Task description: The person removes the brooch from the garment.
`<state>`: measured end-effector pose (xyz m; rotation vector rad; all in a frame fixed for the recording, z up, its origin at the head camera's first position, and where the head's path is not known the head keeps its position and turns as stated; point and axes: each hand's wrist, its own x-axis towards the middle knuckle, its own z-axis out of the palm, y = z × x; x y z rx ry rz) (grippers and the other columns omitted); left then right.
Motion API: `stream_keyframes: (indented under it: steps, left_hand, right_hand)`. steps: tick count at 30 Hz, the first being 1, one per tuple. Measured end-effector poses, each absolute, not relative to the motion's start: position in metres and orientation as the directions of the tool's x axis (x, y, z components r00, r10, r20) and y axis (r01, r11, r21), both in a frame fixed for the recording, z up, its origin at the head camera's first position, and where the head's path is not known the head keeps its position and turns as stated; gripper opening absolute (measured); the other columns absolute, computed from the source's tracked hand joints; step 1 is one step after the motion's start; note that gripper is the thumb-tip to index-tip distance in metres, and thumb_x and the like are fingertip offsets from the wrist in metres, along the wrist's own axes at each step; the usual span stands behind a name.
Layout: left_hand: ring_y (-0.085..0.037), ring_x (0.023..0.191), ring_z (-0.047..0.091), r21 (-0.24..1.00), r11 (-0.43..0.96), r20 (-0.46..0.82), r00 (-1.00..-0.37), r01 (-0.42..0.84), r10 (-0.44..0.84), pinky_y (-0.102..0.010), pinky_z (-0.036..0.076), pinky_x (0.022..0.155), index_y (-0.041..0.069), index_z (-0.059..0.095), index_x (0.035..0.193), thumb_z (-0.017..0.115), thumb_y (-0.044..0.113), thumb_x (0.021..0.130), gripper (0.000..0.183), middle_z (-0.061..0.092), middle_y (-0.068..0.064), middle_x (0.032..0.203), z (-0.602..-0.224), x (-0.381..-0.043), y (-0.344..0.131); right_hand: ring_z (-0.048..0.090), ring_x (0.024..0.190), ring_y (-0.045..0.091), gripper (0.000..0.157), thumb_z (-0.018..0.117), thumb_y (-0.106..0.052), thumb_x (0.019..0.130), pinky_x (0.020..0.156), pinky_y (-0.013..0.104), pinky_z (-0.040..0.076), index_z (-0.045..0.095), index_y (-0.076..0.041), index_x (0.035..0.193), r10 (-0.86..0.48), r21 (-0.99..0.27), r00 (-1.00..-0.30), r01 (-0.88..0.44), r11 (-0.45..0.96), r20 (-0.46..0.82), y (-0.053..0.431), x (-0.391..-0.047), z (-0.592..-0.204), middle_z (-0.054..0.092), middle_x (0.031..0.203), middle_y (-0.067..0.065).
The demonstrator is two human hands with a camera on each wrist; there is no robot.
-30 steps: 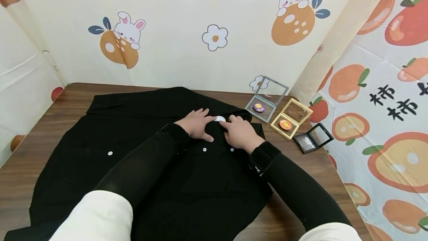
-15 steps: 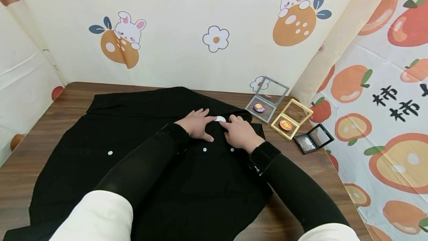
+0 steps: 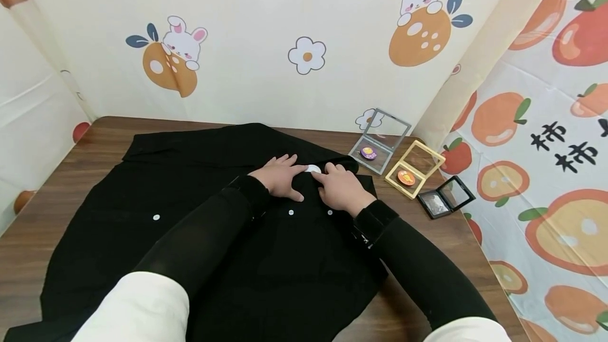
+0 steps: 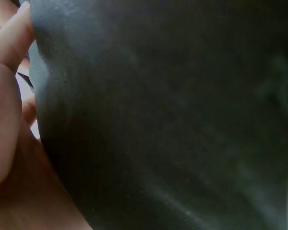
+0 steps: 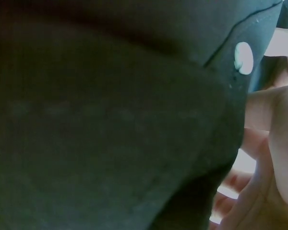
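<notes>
A black garment (image 3: 190, 173) with small white buttons (image 3: 157, 217) lies spread over the wooden table. Near its far right side, a small white piece (image 3: 312, 168) shows between both hands; its kind is not clear. My left hand (image 3: 281, 177) rests on the cloth with spread fingers, one fingertip at the white piece's left edge. From the other side my right hand (image 3: 341, 188) lies on the cloth, a fingertip at the piece's lower right edge. Dark fabric (image 4: 149, 115) fills most of the left wrist view. A white button (image 5: 244, 58) shows on dark cloth in the right wrist view.
Three small opened cases stand right of the garment: a grey one (image 3: 379, 158) with a purple item, a yellow one (image 3: 400, 184) with an orange item, and a black one (image 3: 443, 210). A printed curtain (image 3: 252, 83) hangs behind the table (image 3: 102, 141).
Both hands stay in the same place on the garment. The head view shifts only very slightly.
</notes>
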<state>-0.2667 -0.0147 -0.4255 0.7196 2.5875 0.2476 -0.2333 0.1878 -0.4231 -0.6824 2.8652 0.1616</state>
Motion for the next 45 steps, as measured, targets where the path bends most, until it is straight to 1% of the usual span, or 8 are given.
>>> stream_keyframes:
  steps: [6,14,24,29,35,38,45]
  left_hand:
    - [-0.032,0.158,0.003,0.286,0.850,-0.373,-0.765,0.443,0.524,-0.053,0.005,0.125,0.029,0.023,0.166,0.068,0.060,0.094,0.090,0.005,-0.011,0.173,-0.426,-0.267,-0.014]
    - [-0.032,0.158,0.002,0.284,0.850,-0.374,-0.765,0.443,0.524,-0.052,0.005,0.125,0.028,0.022,0.166,0.068,0.059,0.095,0.090,0.005,-0.012,0.173,-0.425,-0.267,-0.013]
    - [-0.032,0.158,0.003,0.270,0.852,-0.367,-0.770,0.449,0.522,-0.053,0.005,0.125,0.027,0.022,0.166,0.067,0.060,0.095,0.091,0.006,-0.012,0.173,-0.428,-0.266,-0.013]
    - [-0.032,0.158,0.002,0.274,0.850,-0.368,-0.767,0.451,0.525,-0.053,0.005,0.125,0.027,0.022,0.167,0.067,0.059,0.095,0.090,0.005,-0.011,0.173,-0.425,-0.265,-0.013]
    - [-0.032,0.158,0.002,0.271,0.848,-0.368,-0.765,0.455,0.528,-0.053,0.005,0.125,0.028,0.021,0.167,0.066,0.060,0.095,0.090,0.005,-0.011,0.173,-0.424,-0.264,-0.013]
    - [-0.032,0.158,0.003,0.269,0.848,-0.366,-0.766,0.457,0.529,-0.053,0.005,0.125,0.027,0.021,0.167,0.066,0.060,0.095,0.090,0.005,-0.012,0.173,-0.424,-0.264,-0.013]
    - [-0.032,0.158,0.002,0.261,0.851,-0.369,-0.768,0.455,0.524,-0.053,0.005,0.125,0.029,0.021,0.167,0.065,0.061,0.095,0.090,0.004,-0.011,0.173,-0.425,-0.265,-0.013]
  right_hand:
    - [0.044,0.086,0.024,0.050,0.052,-0.030,0.109,0.073,0.037,0.041,0.046,-0.021,0.157,-0.450,0.068,-0.871,-0.470,0.880,-0.198,0.189,-0.232,-0.422,0.050,0.111,0.008]
    - [0.045,0.088,0.024,0.051,0.051,-0.032,0.109,0.074,0.037,0.043,0.043,-0.022,0.159,-0.459,0.105,-0.865,-0.486,0.868,-0.203,0.190,-0.233,-0.424,0.052,0.118,0.009]
    - [0.045,0.087,0.023,0.053,0.052,-0.033,0.109,0.076,0.039,0.044,0.042,-0.024,0.160,-0.465,0.120,-0.863,-0.492,0.862,-0.199,0.192,-0.232,-0.426,0.051,0.114,0.008]
    - [0.046,0.088,0.024,0.055,0.053,-0.033,0.108,0.078,0.039,0.044,0.041,-0.022,0.160,-0.490,0.103,-0.850,-0.514,0.852,-0.192,0.196,-0.232,-0.423,0.052,0.115,0.008]
    - [0.049,0.092,0.024,0.056,0.057,-0.032,0.106,0.081,0.040,0.045,0.043,-0.020,0.159,-0.507,0.057,-0.841,-0.525,0.849,-0.189,0.198,-0.233,-0.420,0.054,0.121,0.010]
    - [0.050,0.092,0.024,0.055,0.057,-0.033,0.106,0.081,0.040,0.045,0.044,-0.019,0.158,-0.509,0.052,-0.838,-0.527,0.848,-0.194,0.198,-0.234,-0.420,0.055,0.122,0.010]
    - [0.050,0.095,0.024,0.058,0.058,-0.035,0.106,0.082,0.040,0.046,0.042,-0.021,0.159,-0.501,0.046,-0.838,-0.521,0.852,-0.218,0.198,-0.235,-0.420,0.054,0.124,0.010]
